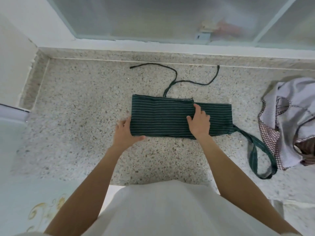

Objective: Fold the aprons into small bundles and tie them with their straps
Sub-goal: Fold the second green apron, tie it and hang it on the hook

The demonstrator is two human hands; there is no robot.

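A dark green striped apron (162, 114) lies folded into a long flat band on the speckled stone counter (85, 103). My left hand (125, 132) holds the band's left end, fingers tucked under the cloth and thumb along its near edge. Flat on top of the band, right of its middle, rests my right hand (199, 122) with straight fingers. Two thin waist straps (175, 77) trail away from the band's far edge. The wide neck loop (260, 155) hangs off the band's right end toward me.
A heap of other aprons (289, 123), pale lilac with checked and striped cloth, lies at the counter's right. A frosted window (153, 19) runs along the back. A white wall (13, 57) closes the left side. Bare counter surrounds the band.
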